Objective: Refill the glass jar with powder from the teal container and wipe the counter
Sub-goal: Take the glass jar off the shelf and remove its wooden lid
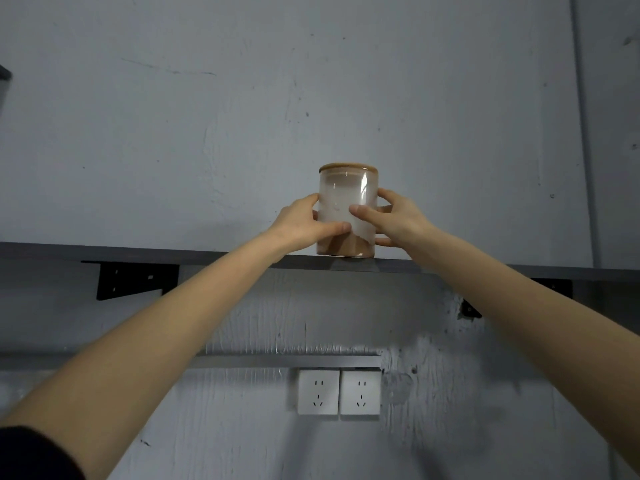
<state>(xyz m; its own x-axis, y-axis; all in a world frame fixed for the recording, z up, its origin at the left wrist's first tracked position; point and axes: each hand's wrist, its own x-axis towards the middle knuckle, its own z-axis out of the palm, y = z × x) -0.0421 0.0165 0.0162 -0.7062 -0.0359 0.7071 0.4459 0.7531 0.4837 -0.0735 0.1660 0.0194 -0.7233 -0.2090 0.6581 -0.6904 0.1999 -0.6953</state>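
Note:
A glass jar (347,192) with a wooden lid stands upright on a dark wall shelf (207,255), above eye level. Its glass is dusted white inside and a low layer of brown powder lies at the bottom. My left hand (304,223) wraps the jar's left side, thumb across the front. My right hand (394,218) holds its right side, thumb on the front too. Both arms reach up from below. The teal container is out of view.
Black brackets (136,280) hold the shelf to a grey plastered wall. Below the shelf runs a metal rail (287,361), with two white wall sockets (339,392) under it. A dark object edge shows at the far left (5,76).

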